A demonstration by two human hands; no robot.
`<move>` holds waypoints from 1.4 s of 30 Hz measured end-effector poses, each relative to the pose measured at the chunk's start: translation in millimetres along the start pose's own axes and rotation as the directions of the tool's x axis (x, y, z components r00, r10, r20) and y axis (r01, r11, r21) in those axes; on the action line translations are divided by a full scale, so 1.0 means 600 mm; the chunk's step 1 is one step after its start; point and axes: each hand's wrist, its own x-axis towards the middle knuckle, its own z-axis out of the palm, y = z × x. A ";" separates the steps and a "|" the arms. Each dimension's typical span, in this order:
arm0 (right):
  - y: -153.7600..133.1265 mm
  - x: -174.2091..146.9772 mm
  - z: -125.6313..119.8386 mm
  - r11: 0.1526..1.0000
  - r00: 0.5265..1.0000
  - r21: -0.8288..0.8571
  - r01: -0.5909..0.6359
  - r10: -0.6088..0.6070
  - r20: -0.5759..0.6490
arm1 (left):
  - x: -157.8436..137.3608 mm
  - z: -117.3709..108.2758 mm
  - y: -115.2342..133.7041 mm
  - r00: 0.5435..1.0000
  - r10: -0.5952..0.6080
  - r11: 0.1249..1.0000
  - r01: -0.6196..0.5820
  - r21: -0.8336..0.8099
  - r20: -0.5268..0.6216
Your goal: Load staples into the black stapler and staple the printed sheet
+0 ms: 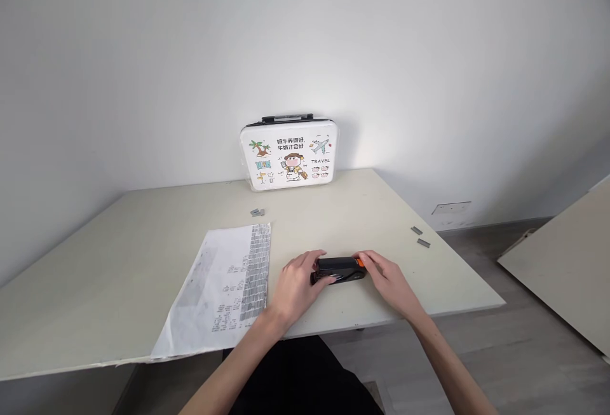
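We seem to be at a handling step at the orange end of the black stapler [338, 267]: our left hand [294, 283] steadies the body while our right hand [388, 280] works at the orange piece [361, 263], though we cannot tell whether it presses, pulls or only rests there. As we judge it, the next move calls for a firm left grip and a small, controlled action of the right fingertips, kept in line with the stapler's length so the body does not twist. The stapler lies low over the bench [119, 243], near its front edge and between our hands, its long side running across our view; whether its underside touches the surface is hidden. The left grip is clamped on its left end, thumb on the near side and fingers on the far side. The right grip has its fingertips against the orange end, but how tightly they close we cannot tell. Two staple strips [424, 243] lie apart beyond the right hand, a small cluster of staples [257, 212] sits farther back, and the printed paper [222, 275] lies just beside our left hand.
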 end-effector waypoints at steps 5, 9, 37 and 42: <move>-0.007 -0.001 -0.001 1.000 1.000 0.009 0.002 -0.002 0.015 | -0.007 -0.010 -0.014 0.998 -0.046 0.999 0.045 0.023 0.050; -0.011 -0.007 0.002 1.000 1.000 -0.018 0.000 0.000 0.015 | -0.010 -0.015 -0.019 0.997 -0.065 0.998 0.064 0.027 0.041; -0.012 -0.009 0.007 0.998 0.999 -0.059 -0.033 0.035 0.039 | 0.201 -0.130 -0.303 0.984 -0.163 0.894 0.180 0.410 -0.075; -0.011 -0.007 0.007 0.998 1.000 -0.061 -0.017 0.018 0.023 | 0.188 -0.120 -0.269 0.998 -0.059 0.927 0.068 0.368 -0.038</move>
